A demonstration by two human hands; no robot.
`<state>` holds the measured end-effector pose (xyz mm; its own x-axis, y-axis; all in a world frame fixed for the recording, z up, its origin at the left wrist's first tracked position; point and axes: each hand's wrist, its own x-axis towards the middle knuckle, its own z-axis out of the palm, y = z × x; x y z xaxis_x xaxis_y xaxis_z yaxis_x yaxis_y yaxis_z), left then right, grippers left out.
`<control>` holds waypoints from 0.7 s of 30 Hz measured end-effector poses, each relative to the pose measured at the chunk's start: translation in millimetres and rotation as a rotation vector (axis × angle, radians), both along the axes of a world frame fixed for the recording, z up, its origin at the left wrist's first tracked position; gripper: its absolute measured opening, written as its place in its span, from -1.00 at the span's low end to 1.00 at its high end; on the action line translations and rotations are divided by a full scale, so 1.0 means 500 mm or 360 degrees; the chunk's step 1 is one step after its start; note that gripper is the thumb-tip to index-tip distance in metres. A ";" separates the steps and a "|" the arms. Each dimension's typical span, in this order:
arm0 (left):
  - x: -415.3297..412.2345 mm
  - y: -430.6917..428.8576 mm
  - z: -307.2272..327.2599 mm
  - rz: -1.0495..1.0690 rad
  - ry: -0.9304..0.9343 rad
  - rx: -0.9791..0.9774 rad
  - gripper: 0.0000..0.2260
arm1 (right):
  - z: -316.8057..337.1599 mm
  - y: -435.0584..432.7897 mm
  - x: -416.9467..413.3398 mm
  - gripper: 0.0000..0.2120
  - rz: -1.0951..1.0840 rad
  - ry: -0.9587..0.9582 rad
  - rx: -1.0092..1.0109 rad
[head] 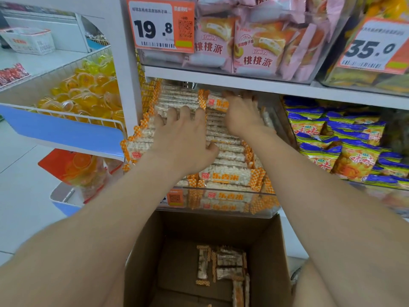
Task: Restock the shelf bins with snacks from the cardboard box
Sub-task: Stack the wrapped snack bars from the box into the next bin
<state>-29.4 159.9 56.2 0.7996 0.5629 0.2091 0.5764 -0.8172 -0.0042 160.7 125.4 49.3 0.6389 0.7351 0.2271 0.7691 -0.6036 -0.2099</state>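
the left hand [181, 134] lies palm down on the rice bars [230, 176], fingers spread and fairly straight, thumb out to the right, pressing on the wrappers rather than gripping any. the right hand [241, 114] reaches farther back under the white shelf board [221, 79], also palm down on the pile with its fingers stretched out. its fingertips are blurred, but nothing looks pinched in it. between the two hands a single bar [218, 103] sits on top of the rows, printed face up, just beside the right hand. the bars, with orange checkered ends, fill the clear bin [221, 204] in stacked rows right up to its front wall. directly below the bin stands the open cardboard box [143, 251], and a few leftover bars [223, 264] lie scattered on its bottom. on the shelf above, another clear bin holds pink cake packs [254, 45], with a price tag [155, 25] reading 19.8 on its front. to the right of the rice bars are blue and yellow snack bags [345, 147]. to the left, a wire basket [73, 117] holds orange jelly cups [84, 91].
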 end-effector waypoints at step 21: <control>-0.087 -0.042 0.013 -0.0271 -0.0460 -0.0006 -0.44 | 0.003 -0.194 -0.139 -0.36 0.0027 -0.0045 0.0078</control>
<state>-72.8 138.6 62.9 0.7900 0.4277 0.4393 0.4087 -0.9014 0.1427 90.9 28.4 51.0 0.6191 0.7333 0.2809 0.7853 -0.5797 -0.2173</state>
